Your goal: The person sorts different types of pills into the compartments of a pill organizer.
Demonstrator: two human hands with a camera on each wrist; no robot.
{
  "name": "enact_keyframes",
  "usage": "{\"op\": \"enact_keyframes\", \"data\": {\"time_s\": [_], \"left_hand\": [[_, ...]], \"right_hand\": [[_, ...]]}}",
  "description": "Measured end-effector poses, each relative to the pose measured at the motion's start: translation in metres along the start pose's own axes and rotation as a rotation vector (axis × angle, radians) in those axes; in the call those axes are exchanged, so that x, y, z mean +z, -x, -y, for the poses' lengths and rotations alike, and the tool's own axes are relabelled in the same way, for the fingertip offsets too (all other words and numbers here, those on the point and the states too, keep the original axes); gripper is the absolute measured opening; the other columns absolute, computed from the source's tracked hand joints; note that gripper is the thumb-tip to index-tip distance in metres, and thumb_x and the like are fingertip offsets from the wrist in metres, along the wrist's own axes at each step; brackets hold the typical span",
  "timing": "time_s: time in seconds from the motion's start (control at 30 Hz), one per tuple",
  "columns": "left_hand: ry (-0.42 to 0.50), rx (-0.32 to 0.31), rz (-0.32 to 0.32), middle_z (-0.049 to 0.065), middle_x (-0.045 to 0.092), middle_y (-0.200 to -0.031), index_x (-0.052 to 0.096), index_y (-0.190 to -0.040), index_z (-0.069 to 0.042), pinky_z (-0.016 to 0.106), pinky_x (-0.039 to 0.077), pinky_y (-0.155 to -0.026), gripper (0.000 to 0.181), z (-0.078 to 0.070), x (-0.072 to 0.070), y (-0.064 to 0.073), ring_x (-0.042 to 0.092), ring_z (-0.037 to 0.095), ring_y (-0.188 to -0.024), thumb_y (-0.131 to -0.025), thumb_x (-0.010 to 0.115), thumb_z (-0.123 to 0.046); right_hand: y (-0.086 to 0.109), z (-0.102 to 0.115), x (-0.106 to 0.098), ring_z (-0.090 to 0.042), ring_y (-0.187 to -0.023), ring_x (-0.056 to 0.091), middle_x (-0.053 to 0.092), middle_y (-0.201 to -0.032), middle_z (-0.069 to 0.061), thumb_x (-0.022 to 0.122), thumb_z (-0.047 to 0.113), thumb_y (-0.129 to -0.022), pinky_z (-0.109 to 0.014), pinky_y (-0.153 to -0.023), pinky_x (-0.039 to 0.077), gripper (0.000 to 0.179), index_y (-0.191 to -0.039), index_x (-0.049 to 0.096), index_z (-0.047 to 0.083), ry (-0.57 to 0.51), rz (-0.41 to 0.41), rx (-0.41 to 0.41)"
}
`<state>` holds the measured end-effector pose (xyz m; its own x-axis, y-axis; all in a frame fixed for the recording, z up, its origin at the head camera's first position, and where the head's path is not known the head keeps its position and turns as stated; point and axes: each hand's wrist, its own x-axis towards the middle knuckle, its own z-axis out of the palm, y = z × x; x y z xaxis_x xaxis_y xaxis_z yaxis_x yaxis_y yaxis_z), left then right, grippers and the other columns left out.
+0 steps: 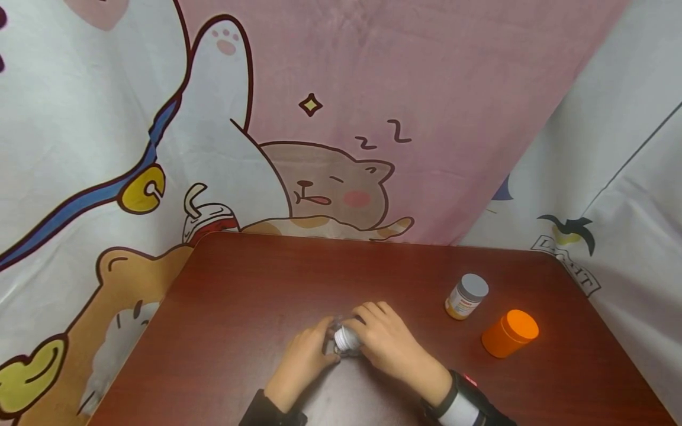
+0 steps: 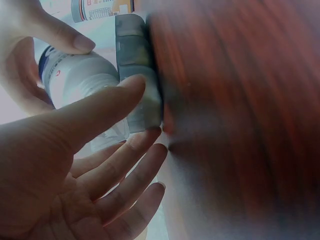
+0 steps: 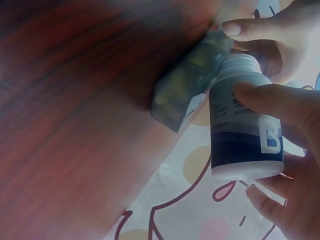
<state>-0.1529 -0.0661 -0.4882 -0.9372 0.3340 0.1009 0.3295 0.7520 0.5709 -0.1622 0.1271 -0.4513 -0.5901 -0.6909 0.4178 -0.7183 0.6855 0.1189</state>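
In the head view both hands meet near the front middle of the table. My right hand (image 1: 388, 342) grips a white pill bottle (image 3: 246, 125) with a dark blue band. The bottle is tilted, its uncapped threaded neck pointing toward the left hand, beside a grey translucent pill organizer (image 3: 186, 84). That organizer, divided into several compartments, rests on the table. My left hand (image 1: 302, 356) holds its end between thumb and fingers, close to the bottle's neck. Whether anything is leaving the bottle's mouth cannot be seen.
To the right stand a small jar with a grey lid (image 1: 466, 296) and an orange lidded jar (image 1: 510, 334). The dark red-brown table (image 1: 240, 296) ends at a printed cloth (image 1: 453, 89) hanging behind it.
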Motion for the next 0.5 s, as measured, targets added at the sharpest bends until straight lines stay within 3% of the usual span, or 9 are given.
{"op": "enact_keyframes", "data": {"time_s": [0.27, 0.5], "left_hand": [[0.017, 0.002, -0.003, 0.007, 0.073, -0.099, 0.054, -0.125, -0.005, 0.049, 0.055, -0.074, 0.070, 0.000, 0.001, -0.001, 0.064, 0.027, -0.085, -0.064, 0.082, -0.022], [0.026, 0.001, -0.010, 0.007, 0.073, -0.099, 0.053, -0.126, -0.004, 0.050, 0.054, -0.075, 0.071, -0.001, 0.000, -0.001, 0.064, 0.027, -0.084, -0.063, 0.081, -0.021]], "right_hand": [[0.017, -0.004, 0.002, -0.019, -0.095, 0.058, 0.066, -0.103, 0.000, 0.080, 0.031, -0.064, -0.037, -0.077, 0.050, 0.050, -0.109, 0.061, 0.019, -0.046, 0.039, 0.120], [0.041, -0.001, -0.008, -0.012, -0.097, 0.056, 0.063, -0.113, 0.006, 0.081, 0.037, -0.065, -0.037, -0.080, 0.051, 0.067, -0.125, 0.055, 0.021, -0.222, 0.046, 0.242]]}}
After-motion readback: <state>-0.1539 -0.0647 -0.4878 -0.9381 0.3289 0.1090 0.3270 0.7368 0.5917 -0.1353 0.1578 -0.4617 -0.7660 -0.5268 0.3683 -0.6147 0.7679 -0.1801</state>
